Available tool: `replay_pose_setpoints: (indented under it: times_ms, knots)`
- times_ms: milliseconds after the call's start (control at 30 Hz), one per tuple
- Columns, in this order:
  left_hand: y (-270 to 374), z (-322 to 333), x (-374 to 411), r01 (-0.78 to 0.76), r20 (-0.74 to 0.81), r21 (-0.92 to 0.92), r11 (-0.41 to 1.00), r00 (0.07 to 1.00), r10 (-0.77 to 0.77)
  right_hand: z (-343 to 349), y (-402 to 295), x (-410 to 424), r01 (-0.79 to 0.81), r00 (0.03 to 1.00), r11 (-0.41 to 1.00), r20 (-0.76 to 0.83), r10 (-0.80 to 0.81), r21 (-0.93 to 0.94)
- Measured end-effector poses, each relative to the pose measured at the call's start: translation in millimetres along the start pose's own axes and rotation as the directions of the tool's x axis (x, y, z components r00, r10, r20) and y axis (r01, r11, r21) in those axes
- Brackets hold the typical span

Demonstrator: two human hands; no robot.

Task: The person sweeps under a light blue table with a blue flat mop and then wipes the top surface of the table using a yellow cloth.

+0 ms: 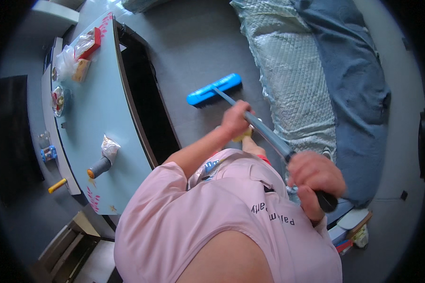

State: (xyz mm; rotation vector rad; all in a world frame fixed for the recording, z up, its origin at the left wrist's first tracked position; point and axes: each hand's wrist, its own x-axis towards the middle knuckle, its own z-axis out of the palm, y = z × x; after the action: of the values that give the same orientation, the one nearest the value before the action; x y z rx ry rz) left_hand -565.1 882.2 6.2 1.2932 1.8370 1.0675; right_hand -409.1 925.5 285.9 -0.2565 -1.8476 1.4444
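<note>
A push broom (230, 80) with a bright blue head and dark bristles rests on the grey floor in front of me. Its grey metal pole slants back toward my right side. Partway along the pole, my left hand (236, 118) is wrapped around it. My right hand (315, 173) grips the upper end, with the black handle tip (326, 201) showing past the fingers. Below my left hand, one foot in a yellow slipper (247, 134) is partly visible.
To the left stands a pale glass-topped table (102, 102) holding a red box (95, 44), plastic bags and a grey bottle-like container (100, 167). A sofa with a quilted cover (287, 70) runs along the right. Assorted items (357, 226) lie at its near end.
</note>
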Motion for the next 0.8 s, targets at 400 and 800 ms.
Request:
replay_pose_setpoints:
  times_ms: [400, 800]
  knots:
    - [-181.7, -53.7, 16.6, 0.133, -0.070, 0.243, 0.961, 0.990, -0.119, 85.6, 139.3, -53.0, -0.099, 0.991, 0.994, 0.084, 0.103, -0.056]
    - [-92.6, 124.1, -58.3, -0.136, 0.390, 0.229, 0.964, 0.920, 0.037, 31.3, 34.4, -237.0, -0.228, 0.932, 0.955, -0.327, 0.157, -0.190]
